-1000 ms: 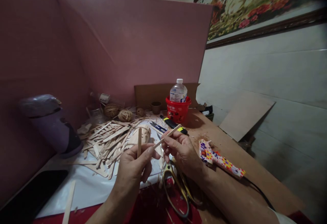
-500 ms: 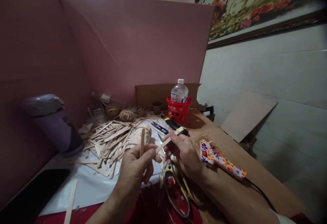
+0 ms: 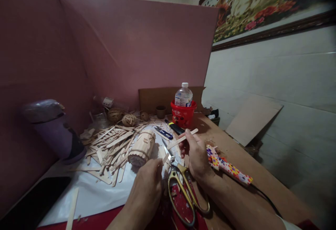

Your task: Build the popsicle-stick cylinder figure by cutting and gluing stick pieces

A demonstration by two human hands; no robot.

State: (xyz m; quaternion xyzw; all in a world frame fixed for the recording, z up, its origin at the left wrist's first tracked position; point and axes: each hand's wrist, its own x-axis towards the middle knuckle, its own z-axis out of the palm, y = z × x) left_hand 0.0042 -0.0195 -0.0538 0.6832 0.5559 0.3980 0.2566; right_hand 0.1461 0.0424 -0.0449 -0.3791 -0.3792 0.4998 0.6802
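Observation:
My right hand [image 3: 195, 155] pinches a thin wooden stick [image 3: 182, 138] that points up and to the right. My left hand [image 3: 148, 184] is lowered near the table's front, fingers curled around a short stick piece [image 3: 165, 158] beside the scissors [image 3: 181, 184] with yellow handles. A small barrel made of wooden sticks [image 3: 143, 146] lies on its side just beyond my left hand, on the white sheet [image 3: 91, 191]. A pile of loose wooden sticks [image 3: 110, 144] spreads out to its left.
A flower-patterned glue gun [image 3: 228, 167] lies right of my right hand, its cord trailing off. A red bucket [image 3: 183, 114] holds a water bottle [image 3: 183, 95]. A utility knife [image 3: 174, 127], thread snips [image 3: 163, 132], twine balls [image 3: 122, 117], a purple appliance [image 3: 52, 128] and a phone [image 3: 28, 202] are around.
My left hand has dropped from chest height toward the table, and its upright stick is gone from view. My right hand moved right with its stick. The stick barrel and scissors are now uncovered.

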